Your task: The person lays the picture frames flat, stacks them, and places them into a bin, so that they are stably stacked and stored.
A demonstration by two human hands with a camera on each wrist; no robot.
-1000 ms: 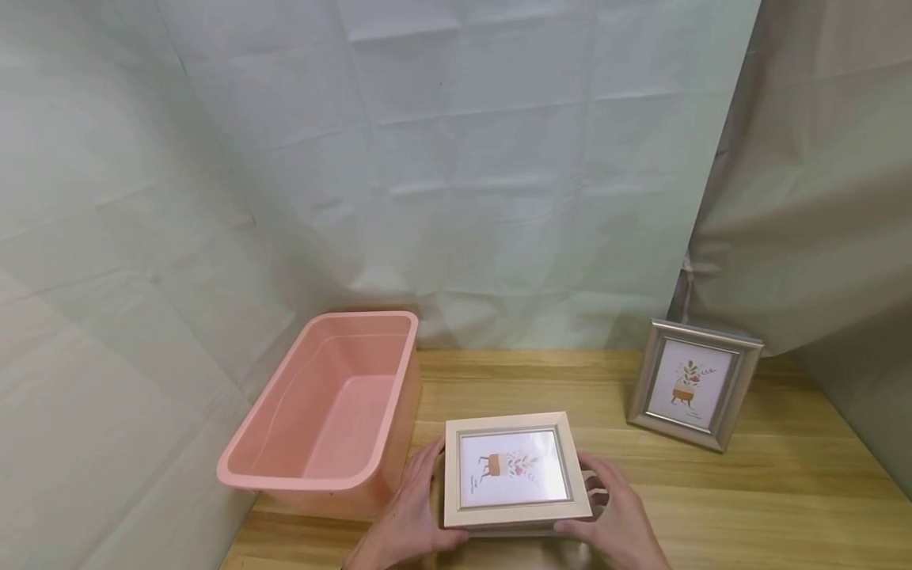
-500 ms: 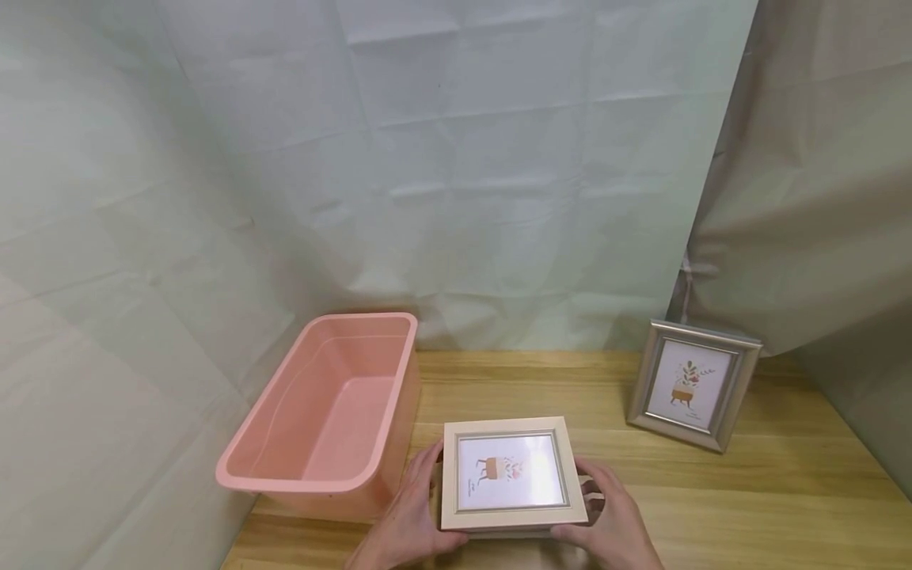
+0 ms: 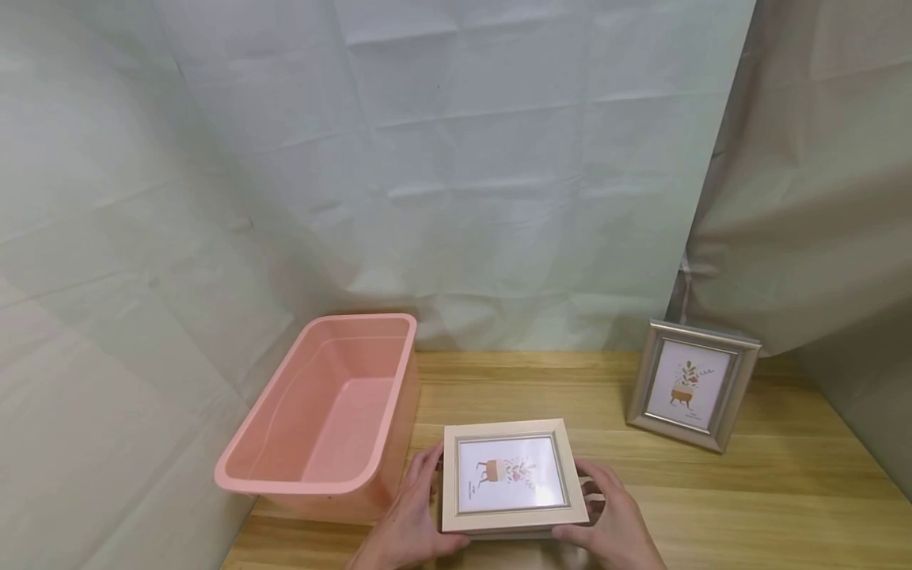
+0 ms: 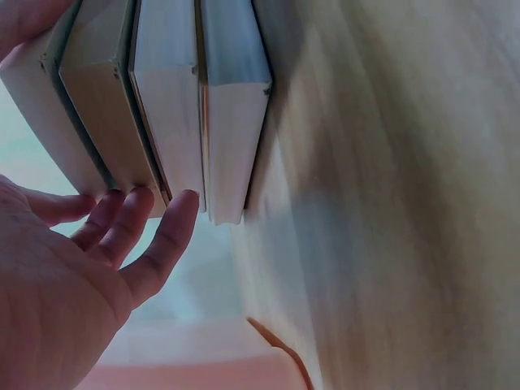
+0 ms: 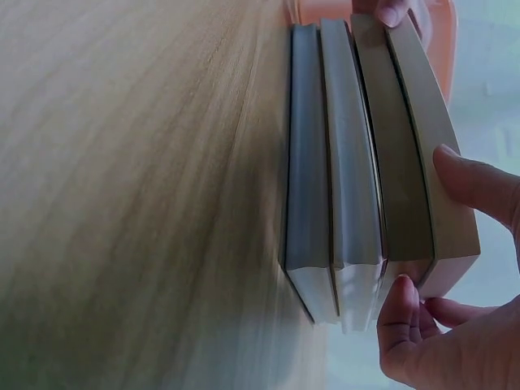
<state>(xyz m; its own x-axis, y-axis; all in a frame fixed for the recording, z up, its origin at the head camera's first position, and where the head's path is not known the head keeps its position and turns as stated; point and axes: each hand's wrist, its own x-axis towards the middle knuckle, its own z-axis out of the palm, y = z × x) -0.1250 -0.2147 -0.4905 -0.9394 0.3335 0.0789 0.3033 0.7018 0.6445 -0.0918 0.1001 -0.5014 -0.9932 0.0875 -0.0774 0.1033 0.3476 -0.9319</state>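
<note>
A cream picture frame [image 3: 509, 475] with a plant-and-legs print lies on top of a stack, its picture turned sideways. My left hand [image 3: 409, 514] holds the stack's left end, thumb at the front edge. At the other end my right hand [image 3: 609, 514] grips it, thumb likewise in front and fingers along the side. Several frames make up the stack: in the right wrist view, whitish lower frames [image 5: 313, 162] lie under a brownish frame [image 5: 394, 162] and the top one. The left wrist view shows fingertips [image 4: 185, 203] against the frames' short sides.
A pink plastic tub [image 3: 406, 380] stands left of the stack, with nothing visible inside. Farther right, a silver picture frame [image 3: 741, 388] with a similar print stands leaning back on the wooden table [image 3: 527, 380]. Pale cloth [image 3: 499, 198] hangs behind and at the sides.
The top frame has shifted slightly left and toward me, and my right hand has moved a little left with it. Tub and silver frame stay put.
</note>
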